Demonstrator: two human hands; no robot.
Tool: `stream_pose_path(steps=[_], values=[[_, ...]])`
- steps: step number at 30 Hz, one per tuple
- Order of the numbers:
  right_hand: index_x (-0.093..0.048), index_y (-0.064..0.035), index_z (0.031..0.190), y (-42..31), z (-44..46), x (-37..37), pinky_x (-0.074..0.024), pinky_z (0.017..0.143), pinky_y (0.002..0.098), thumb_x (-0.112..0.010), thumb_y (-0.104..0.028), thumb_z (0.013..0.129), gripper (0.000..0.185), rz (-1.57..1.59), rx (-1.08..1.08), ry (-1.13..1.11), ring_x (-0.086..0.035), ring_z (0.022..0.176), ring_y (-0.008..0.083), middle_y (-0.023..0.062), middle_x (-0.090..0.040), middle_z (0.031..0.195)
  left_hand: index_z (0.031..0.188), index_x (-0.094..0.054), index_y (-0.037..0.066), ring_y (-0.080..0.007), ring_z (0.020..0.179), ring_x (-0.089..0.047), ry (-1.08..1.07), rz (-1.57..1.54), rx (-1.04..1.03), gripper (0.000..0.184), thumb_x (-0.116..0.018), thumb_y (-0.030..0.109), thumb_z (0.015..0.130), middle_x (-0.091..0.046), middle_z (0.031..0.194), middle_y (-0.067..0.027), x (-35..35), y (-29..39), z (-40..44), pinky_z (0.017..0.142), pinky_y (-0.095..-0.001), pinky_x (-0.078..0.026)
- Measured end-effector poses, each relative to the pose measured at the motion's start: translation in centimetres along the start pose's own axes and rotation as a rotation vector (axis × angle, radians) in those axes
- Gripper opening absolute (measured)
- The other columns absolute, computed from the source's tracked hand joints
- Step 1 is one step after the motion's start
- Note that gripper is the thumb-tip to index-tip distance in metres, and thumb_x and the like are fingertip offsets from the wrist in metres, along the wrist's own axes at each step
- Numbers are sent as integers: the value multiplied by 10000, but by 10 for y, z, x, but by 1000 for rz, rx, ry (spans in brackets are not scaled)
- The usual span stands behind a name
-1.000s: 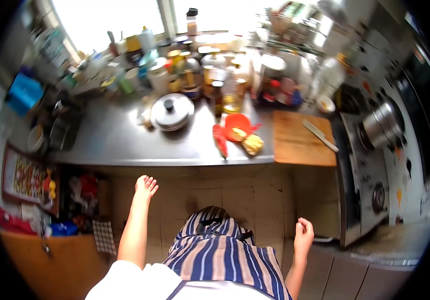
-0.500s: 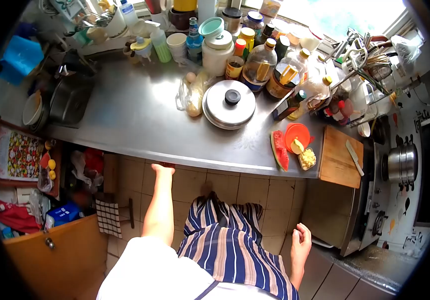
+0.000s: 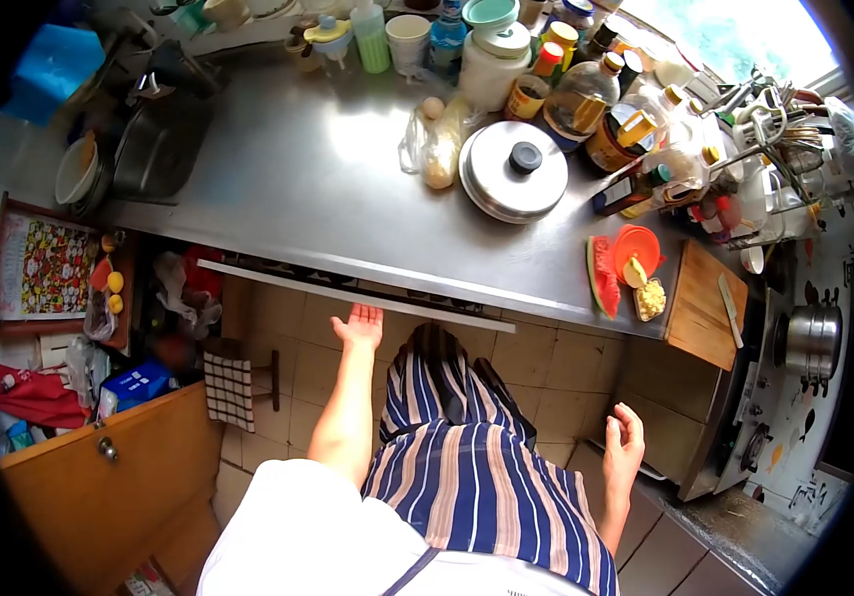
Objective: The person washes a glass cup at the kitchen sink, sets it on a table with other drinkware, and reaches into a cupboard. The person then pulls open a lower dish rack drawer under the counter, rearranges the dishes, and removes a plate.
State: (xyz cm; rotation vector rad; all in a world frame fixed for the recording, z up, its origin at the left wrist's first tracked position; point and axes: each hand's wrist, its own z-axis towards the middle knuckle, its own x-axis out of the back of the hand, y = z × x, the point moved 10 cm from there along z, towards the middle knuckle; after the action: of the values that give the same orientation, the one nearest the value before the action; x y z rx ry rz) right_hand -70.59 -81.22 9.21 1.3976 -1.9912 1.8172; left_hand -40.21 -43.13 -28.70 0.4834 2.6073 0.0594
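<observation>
My left hand (image 3: 359,325) is palm up at the front edge of a drawer (image 3: 347,293) that stands slightly open under the steel counter (image 3: 288,189). Its fingertips meet or go under the drawer front; no object shows in the palm. My right hand (image 3: 624,442) hangs in the air at the right of the striped apron (image 3: 476,487), fingers loosely curved and apart, holding nothing. On the counter above the drawer are a lidded steel pan (image 3: 513,171) and a plastic bag (image 3: 439,149).
Watermelon (image 3: 603,275), a red bowl (image 3: 637,248), and a cutting board (image 3: 703,303) with a knife (image 3: 731,310) are at the counter's right. Bottles crowd the back. A sink (image 3: 160,149) is at left, an open wooden cabinet door (image 3: 109,477) below. The stove (image 3: 753,437) is at right.
The drawer has come out a little from under the counter at my left hand. The view has shifted, so the counter items appear further right. My right hand stays empty.
</observation>
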Motion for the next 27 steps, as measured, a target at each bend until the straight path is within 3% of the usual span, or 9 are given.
stream_pose_path(steps=[2, 3, 4, 6, 7, 12, 20, 26, 27], values=[[-591, 14, 1141, 1, 1, -8, -437, 913, 249, -582, -74, 906, 251, 2, 5, -11, -541, 1071, 138, 76, -564, 1206, 984, -549, 8, -258, 952, -537, 39, 78, -25, 794, -249, 733, 865, -570, 1005, -95, 19, 8, -15, 932, -439, -431], [-588, 10, 1148, 3, 2, -14, -448, 893, 257, -575, -71, 908, 254, 13, 16, -32, -552, 1033, 140, 79, -552, 1223, 1000, -537, 22, -250, 983, -535, 95, 84, -47, 698, -369, 688, 872, -564, 1010, -83, 31, 12, -24, 949, -437, -425], [-585, 5, 1154, 5, 2, -18, -459, 873, 265, -568, -67, 909, 256, 23, 25, -54, -562, 994, 141, 82, -541, 1240, 1000, -537, 22, -250, 983, -535, 102, 86, -56, 698, -369, 688, 872, -564, 1010, -83, 39, 15, -32, 949, -437, -425], [-587, 3, 1152, 5, 3, -26, -458, 877, 266, -570, -67, 908, 255, 23, 28, -88, -561, 998, 144, 83, -541, 1239, 1069, -523, 40, -218, 1036, -522, 103, 270, -110, 620, -502, 624, 863, -545, 1070, -67, 54, 27, -47, 998, -419, -392], [-589, 2, 1151, 4, 4, -31, -457, 881, 268, -572, -67, 907, 254, 23, 39, -114, -560, 1002, 147, 84, -541, 1239, 1084, -535, 69, -201, 1046, -524, 109, 312, -118, 507, -573, 529, 874, -552, 1082, -49, 64, 31, -52, 1000, -409, -398], [-589, 18, 1136, 4, 15, -38, -448, 916, 280, -552, -36, 904, 240, 47, 131, -174, -553, 1047, 167, 101, -542, 1236, 1086, -566, 85, -218, 1088, -518, 304, 288, -55, 465, -623, 483, 852, -564, 1083, -26, 125, 44, -71, 1024, -418, -376], [-598, 19, 1112, 9, 21, -59, -449, 908, 278, -556, -32, 898, 224, 54, 181, -324, -562, 1044, 172, 106, -569, 1188, 1075, -554, 78, -211, 1062, -529, 373, 367, -108, 477, -580, 508, 871, -568, 1062, -12, 186, 65, -99, 1000, -422, -393], [-595, 20, 1099, -25, 19, -91, -466, 855, 271, -559, -42, 898, 214, -24, 313, -450, -577, 978, 167, 103, -586, 1141, 1089, -542, 97, -240, 1044, -548, 420, 401, -100, 355, -573, 404, 914, -572, 1070, -36, 205, 83, -115, 979, -473, -420], [-594, 19, 1103, -30, 19, -93, -465, 852, 270, -560, -42, 898, 217, -6, 310, -450, -576, 973, 165, 100, -586, 1140, 1098, -530, 87, -246, 1026, -553, 478, 552, -150, 328, -568, 361, 923, -568, 1072, -60, 204, 96, -119, 946, -486, -436]])
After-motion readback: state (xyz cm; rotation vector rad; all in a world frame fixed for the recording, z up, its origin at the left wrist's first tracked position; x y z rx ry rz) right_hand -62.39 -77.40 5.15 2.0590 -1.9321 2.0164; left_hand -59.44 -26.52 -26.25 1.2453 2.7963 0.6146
